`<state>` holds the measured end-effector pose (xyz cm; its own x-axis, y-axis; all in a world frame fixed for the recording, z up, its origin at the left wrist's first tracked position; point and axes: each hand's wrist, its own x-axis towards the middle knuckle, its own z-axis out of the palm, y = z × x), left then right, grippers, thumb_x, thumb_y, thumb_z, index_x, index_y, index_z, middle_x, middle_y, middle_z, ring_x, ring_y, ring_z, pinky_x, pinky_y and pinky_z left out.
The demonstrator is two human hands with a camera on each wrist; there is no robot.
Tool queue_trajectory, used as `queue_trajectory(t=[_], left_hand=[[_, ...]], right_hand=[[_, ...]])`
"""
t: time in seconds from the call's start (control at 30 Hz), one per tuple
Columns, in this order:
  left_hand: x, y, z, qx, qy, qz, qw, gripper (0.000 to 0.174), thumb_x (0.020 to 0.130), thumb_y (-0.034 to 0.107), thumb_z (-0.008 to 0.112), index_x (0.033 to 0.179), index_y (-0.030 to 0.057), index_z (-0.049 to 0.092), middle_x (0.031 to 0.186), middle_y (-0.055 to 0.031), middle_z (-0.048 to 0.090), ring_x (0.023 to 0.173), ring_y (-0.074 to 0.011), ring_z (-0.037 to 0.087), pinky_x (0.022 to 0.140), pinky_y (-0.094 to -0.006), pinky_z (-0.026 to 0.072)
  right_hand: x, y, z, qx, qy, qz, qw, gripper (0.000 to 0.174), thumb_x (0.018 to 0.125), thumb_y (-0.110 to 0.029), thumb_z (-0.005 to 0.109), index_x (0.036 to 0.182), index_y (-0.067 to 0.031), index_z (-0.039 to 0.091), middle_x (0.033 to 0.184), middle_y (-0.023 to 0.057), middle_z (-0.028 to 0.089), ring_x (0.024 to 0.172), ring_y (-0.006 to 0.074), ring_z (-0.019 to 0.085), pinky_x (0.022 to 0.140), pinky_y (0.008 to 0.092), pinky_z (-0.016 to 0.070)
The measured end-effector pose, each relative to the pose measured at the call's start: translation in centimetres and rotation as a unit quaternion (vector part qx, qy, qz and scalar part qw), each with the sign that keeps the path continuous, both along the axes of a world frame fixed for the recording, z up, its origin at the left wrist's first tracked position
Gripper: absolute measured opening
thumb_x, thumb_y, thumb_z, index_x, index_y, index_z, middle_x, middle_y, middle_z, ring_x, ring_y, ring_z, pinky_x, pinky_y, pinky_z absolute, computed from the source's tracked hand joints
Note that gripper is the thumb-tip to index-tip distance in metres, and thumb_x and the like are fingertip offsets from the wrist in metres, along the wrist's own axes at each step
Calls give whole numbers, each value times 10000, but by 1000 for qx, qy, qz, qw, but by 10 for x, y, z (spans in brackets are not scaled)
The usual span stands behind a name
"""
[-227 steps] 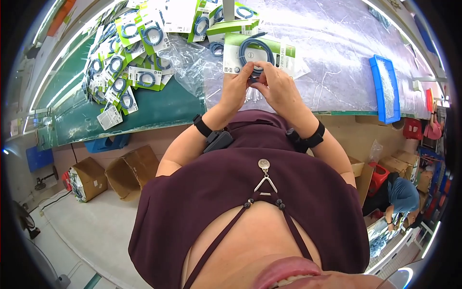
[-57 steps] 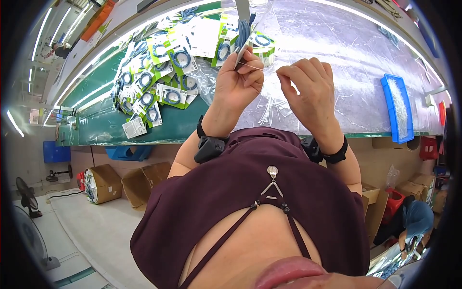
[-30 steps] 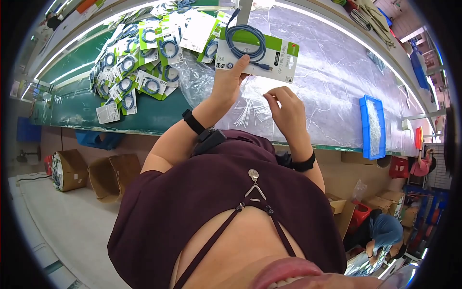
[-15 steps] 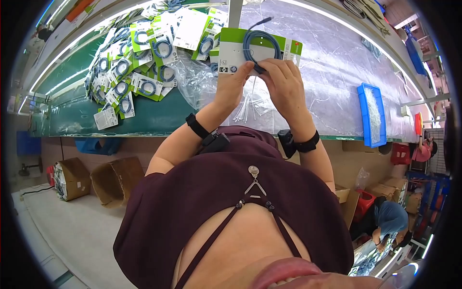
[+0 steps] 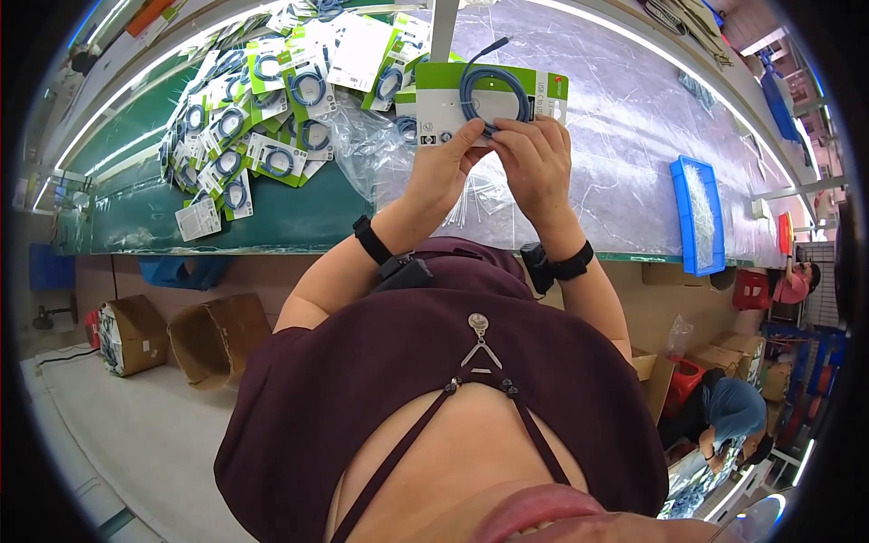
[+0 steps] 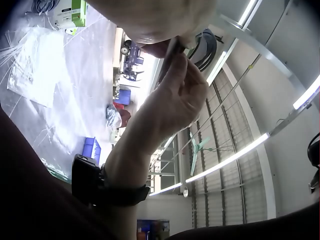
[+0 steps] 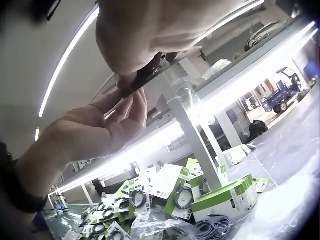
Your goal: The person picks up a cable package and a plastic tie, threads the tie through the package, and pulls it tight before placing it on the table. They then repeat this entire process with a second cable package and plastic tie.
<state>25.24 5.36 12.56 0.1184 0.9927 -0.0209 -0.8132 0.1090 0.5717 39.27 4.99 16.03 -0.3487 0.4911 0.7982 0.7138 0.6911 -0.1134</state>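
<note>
Above the table (image 5: 615, 163) in the head view, a green-and-white packaging card (image 5: 437, 107) bears a coiled blue USB cable (image 5: 465, 95). My left hand (image 5: 442, 174) grips the card's lower edge, thumb over its front. My right hand (image 5: 538, 172) pinches the bottom of the coil, fingers in front of the card. One cable end sticks up past the card's top edge. The right wrist view catches the card almost edge-on between both hands. Thin white ties (image 5: 472, 201) lie on the table below the hands.
Carded cables (image 5: 228, 163) are heaped on the left, beside a clear plastic bag (image 5: 358, 154). A metal post (image 5: 443, 34) rises behind the card, near a stack of green-and-white cards (image 7: 220, 200). At the right a blue tray (image 5: 699, 226) holds white ties. Cardboard boxes (image 5: 217, 339) stand below.
About two seconds ago the right hand pulled a thin white strand beside the tilted card. It then stood apart from the card, and has since come to the coil. The card has lowered slightly.
</note>
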Motion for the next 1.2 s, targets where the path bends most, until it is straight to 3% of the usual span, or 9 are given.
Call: queue_trajectory(t=[0.07, 0.17, 0.2, 0.3, 0.37, 0.43, 0.6, 0.97, 1.2], left_hand=[[-1, -6, 5, 8, -14, 8, 1000, 207, 843, 51, 643, 1040, 32, 583, 973, -66, 630, 835, -181, 629, 706, -298, 522], [-10, -14, 14, 203, 294, 141, 923, 224, 788, 56, 689, 1002, 39, 627, 978, -84, 638, 819, -202, 637, 695, -298, 515], [-13, -15, 21, 206, 293, 139, 923, 224, 788, 56, 689, 1002, 39, 627, 978, -84, 638, 819, -202, 637, 695, -298, 515], [-24, -18, 56, 502, 406, 269, 715, 285, 710, 73, 730, 985, 52, 658, 973, -104, 640, 815, -231, 641, 696, -306, 514], [-26, -17, 67, 534, 396, 277, 694, 307, 696, 78, 733, 993, 57, 658, 969, -108, 639, 819, -237, 641, 696, -308, 517], [-26, -15, 77, 591, 378, 294, 649, 351, 667, 87, 740, 1009, 67, 659, 961, -117, 635, 827, -249, 642, 697, -312, 522], [-30, -13, 90, 621, 391, 292, 613, 351, 672, 95, 743, 1013, 82, 662, 968, -110, 633, 838, -247, 639, 706, -314, 523], [-28, -3, 95, 631, 365, 255, 636, 378, 659, 93, 754, 1024, 75, 657, 983, -119, 625, 866, -244, 634, 726, -316, 523], [-27, 3, 103, 621, 375, 272, 632, 361, 671, 64, 744, 1019, 44, 648, 988, -136, 627, 863, -249, 636, 727, -315, 524]], right_hand=[[1, 1, 2, -6, 37, 34, 999, 170, 686, -93, 729, 815, -76, 620, 946, 34, 652, 900, 255, 572, 852, 382, 432], [5, -2, 16, 35, 58, 85, 994, 168, 677, -96, 743, 796, -68, 628, 912, 53, 659, 914, 243, 580, 862, 394, 439], [6, -5, 23, 55, 70, 108, 990, 168, 673, -97, 750, 787, -64, 631, 896, 62, 663, 921, 237, 585, 867, 400, 442], [9, -19, 40, 82, 42, 97, 991, 239, 708, -86, 731, 914, -50, 615, 964, 88, 650, 957, 252, 589, 871, 424, 460], [9, -28, 40, 97, 28, 93, 990, 280, 725, -80, 722, 978, -44, 607, 998, 101, 643, 975, 260, 590, 873, 436, 469], [4, -34, 25, -73, 242, 120, 960, 265, 656, -71, 738, 903, -71, 642, 979, 90, 629, 972, 304, 578, 853, 456, 459], [11, -33, 19, -242, 413, 181, 859, 278, 628, -55, 741, 891, -74, 654, 1037, 113, 588, 1012, 342, 546, 841, 441, 450], [18, -20, 29, -88, 223, 130, 962, 292, 646, -67, 740, 921, -65, 643, 1088, 128, 573, 1048, 339, 521, 853, 430, 436], [7, -22, 58, -21, 186, 103, 977, 250, 641, -77, 746, 868, -65, 644, 1040, 111, 605, 1035, 332, 529, 844, 421, 438]])
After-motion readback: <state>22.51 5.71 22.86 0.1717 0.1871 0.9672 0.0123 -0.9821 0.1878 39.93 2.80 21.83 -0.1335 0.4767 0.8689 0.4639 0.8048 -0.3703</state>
